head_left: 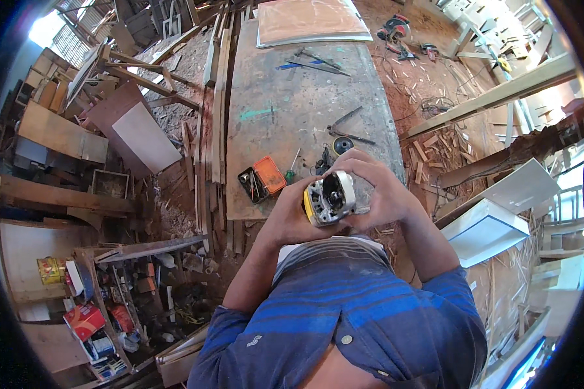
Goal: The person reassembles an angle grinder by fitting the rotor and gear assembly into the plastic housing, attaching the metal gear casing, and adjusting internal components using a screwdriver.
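Left grip (pixel 291 212) and right grip (pixel 388 194) are noted pinching the yellow-and-grey tool housing (pixel 324 209) between them by the surface's near edge (pixel 253 217), open end facing up, presumably exposing its interior, with the orange case (pixel 270 174) likely placed for reach.

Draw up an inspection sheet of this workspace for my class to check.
Surface: worn grey table, green paint mark.
Job's things: yellow and silver tool part, open end showing a dark cavity.
Clutter: open orange and black case, screwdriver, round black disc; flat panels at the far end.
Hands: left hand and right hand both grip the tool part.
Cables: thin cord right of the table; dark tangle on it, possibly cord.
Surroundings: red power tool, wood scraps to the right; long boards to the left.
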The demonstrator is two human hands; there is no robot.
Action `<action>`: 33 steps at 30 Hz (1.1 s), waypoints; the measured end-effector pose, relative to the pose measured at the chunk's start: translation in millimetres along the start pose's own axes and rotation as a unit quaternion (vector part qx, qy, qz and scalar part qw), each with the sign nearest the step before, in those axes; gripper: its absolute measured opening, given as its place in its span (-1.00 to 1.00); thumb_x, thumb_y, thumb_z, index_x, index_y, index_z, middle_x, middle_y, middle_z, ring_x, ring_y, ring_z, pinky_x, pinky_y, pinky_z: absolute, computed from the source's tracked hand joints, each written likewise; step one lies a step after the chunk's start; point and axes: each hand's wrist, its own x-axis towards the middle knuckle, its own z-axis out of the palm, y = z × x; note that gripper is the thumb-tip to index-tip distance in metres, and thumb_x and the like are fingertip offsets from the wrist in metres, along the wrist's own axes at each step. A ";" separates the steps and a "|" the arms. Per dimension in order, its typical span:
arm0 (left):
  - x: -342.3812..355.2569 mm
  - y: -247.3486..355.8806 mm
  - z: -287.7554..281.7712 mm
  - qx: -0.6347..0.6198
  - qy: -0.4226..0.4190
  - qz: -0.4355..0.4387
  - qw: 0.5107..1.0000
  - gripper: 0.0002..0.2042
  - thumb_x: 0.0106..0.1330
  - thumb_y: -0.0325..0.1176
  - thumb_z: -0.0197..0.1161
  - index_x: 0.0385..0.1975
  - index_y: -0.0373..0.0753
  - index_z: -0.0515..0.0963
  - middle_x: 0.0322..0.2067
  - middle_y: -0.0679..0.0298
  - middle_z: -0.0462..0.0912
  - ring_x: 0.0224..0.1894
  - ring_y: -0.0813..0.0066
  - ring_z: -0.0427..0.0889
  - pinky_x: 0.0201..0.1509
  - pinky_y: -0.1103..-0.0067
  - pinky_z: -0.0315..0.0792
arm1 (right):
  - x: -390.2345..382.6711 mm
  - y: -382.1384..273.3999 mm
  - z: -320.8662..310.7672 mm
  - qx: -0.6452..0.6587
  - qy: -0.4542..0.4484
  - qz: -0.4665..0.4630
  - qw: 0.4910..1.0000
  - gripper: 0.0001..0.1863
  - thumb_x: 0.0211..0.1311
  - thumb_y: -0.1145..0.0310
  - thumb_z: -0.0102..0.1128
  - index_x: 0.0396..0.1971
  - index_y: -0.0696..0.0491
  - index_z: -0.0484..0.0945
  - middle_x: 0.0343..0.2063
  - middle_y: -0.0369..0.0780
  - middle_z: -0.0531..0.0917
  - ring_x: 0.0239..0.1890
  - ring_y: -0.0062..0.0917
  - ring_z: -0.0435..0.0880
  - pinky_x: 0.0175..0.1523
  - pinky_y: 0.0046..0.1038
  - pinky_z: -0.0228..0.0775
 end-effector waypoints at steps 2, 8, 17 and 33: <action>-2.3 7.3 8.5 -0.154 0.055 -0.023 0.986 -0.01 -0.13 -0.14 0.88 0.32 -0.30 0.42 0.09 0.18 0.73 0.15 0.45 0.71 0.27 0.40 0.58 | -0.6 0.9 0.7 -0.008 0.003 0.013 1.000 -0.22 -0.15 0.17 0.71 0.16 0.15 0.65 0.04 -0.09 0.69 0.10 -0.21 0.69 0.25 -0.21 0.51; -2.0 20.5 11.3 -0.220 0.099 0.031 0.970 0.05 -0.04 -0.14 0.85 0.41 -0.26 0.25 0.18 0.13 0.61 0.26 0.34 0.64 0.37 0.34 0.52 | 0.5 -6.0 10.2 0.090 0.048 0.028 0.994 -0.20 0.05 0.04 0.71 0.21 0.22 0.63 0.05 -0.07 0.70 0.15 -0.25 0.67 0.33 -0.25 0.45; 2.2 28.0 6.7 -0.235 0.114 0.061 0.963 -0.09 0.14 -0.08 0.67 0.40 -0.27 0.24 0.16 0.12 0.59 0.20 0.34 0.65 0.32 0.34 0.54 | 2.1 -15.8 18.1 0.178 0.128 0.066 0.973 -0.23 0.15 0.05 0.68 0.26 0.20 0.64 0.10 -0.11 0.71 0.18 -0.36 0.67 0.34 -0.30 0.44; 1.0 33.2 -7.2 -0.349 0.067 0.029 0.934 -0.08 0.17 0.18 0.55 0.36 -0.39 0.38 -0.01 0.08 0.71 -0.07 0.25 0.79 -0.01 0.32 0.72 | 11.0 -62.1 15.0 0.063 0.187 0.057 0.979 -0.44 0.49 0.10 0.35 0.27 0.21 0.64 0.06 -0.14 0.70 0.09 -0.47 0.63 0.25 -0.39 0.44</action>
